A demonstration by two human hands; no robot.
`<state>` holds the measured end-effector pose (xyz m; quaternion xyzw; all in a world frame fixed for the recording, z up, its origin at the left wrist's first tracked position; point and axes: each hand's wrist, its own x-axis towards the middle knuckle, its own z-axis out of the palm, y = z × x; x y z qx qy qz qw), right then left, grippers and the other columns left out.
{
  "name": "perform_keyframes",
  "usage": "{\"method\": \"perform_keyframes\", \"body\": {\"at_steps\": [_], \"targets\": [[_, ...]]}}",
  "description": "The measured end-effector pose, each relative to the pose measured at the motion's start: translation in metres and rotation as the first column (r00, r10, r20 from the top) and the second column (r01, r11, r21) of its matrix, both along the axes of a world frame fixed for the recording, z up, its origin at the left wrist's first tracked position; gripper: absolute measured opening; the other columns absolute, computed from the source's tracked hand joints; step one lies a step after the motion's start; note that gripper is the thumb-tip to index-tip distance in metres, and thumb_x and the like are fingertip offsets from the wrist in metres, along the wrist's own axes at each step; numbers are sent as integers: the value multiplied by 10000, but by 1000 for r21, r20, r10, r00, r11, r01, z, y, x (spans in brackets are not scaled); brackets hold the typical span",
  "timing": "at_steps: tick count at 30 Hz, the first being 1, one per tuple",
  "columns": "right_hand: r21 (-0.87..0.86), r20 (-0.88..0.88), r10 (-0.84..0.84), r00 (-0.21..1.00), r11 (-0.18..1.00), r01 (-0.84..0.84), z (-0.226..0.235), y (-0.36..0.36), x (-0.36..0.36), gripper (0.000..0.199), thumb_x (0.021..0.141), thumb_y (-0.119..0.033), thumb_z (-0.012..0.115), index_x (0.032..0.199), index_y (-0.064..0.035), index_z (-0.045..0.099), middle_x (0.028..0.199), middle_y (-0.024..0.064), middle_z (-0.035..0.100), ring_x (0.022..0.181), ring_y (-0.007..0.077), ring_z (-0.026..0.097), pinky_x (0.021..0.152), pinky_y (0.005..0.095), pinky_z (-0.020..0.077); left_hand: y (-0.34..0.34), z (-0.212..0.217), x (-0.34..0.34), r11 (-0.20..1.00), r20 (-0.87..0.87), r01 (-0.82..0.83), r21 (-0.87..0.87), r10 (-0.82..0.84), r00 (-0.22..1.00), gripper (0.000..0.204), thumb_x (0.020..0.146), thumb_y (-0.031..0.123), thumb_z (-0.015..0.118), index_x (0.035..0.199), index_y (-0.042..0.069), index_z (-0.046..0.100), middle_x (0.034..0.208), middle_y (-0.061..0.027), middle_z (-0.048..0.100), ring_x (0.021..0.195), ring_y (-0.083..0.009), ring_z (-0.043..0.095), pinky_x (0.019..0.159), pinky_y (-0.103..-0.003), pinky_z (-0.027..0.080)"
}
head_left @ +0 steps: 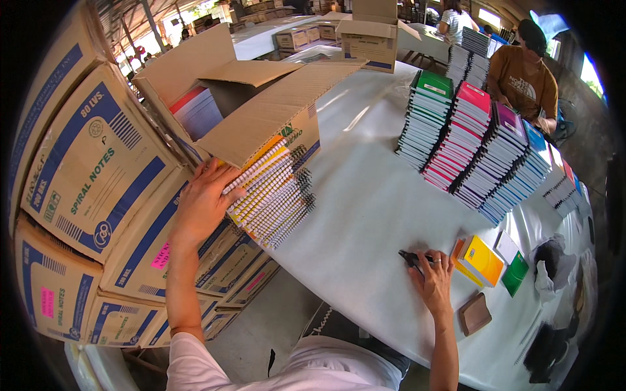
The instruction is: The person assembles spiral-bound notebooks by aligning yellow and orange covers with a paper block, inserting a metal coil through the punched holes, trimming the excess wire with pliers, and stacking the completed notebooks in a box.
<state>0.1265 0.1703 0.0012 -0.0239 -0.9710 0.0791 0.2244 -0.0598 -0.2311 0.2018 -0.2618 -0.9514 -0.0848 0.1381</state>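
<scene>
Resting flat on a stack of spiral notebooks that juts from an open carton, the left hand has fingers spread; the right hand, beside it on the white tabletop, curls around a black tool.

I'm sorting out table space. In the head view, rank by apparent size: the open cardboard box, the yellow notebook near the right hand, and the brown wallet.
1. Open cardboard box, though it sits closest.
2. Yellow notebook.
3. Brown wallet, slightly smaller; close call.
</scene>
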Motion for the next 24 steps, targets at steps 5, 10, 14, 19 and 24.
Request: {"method": "perform_keyframes", "body": {"at_steps": [5,10,14,19,24], "targets": [[-114,-290,-242,926,969,218,27,47,16,451,762,-16,746,1194,-69,627,1219,134,578,1156,329,519,1004,404,404,-16,11,-12,947,157,317,47,-320,934,733,875,569,551,1450,130,438,1325,-178,535,1264,-415,435,1087,-486,323],[-141,-253,-742,621,663,735,-6,217,98,413,778,-322,800,932,15,618,869,182,599,818,349,557,743,434,455,-36,-13,-8,951,-123,237,197,-216,969,733,879,590,523,1368,44,531,1320,-153,577,1314,-392,444,1125,-513,272],[-883,289,-427,857,226,411,-6,203,92,294,864,-352,709,834,-61,684,698,-8,617,593,72,560,572,220,447,25,-26,46,905,-415,300,302,-158,896,474,953,378,553,1286,45,606,1330,-138,597,1344,-387,440,1139,-537,247],[-860,192,-558,807,301,413,-6,207,100,223,867,-198,678,883,24,677,742,31,642,623,101,600,623,217,499,120,-57,74,728,-333,533,431,-421,844,366,939,142,591,1288,36,601,1326,-140,602,1375,-390,397,1151,-562,216],[-880,-224,-533,816,471,66,16,150,89,84,882,-50,650,899,30,670,773,33,631,698,100,602,650,233,487,192,-109,92,615,6,402,679,-551,834,652,846,124,707,1429,30,429,1503,-181,387,1440,-415,244,1156,-570,178]]}}
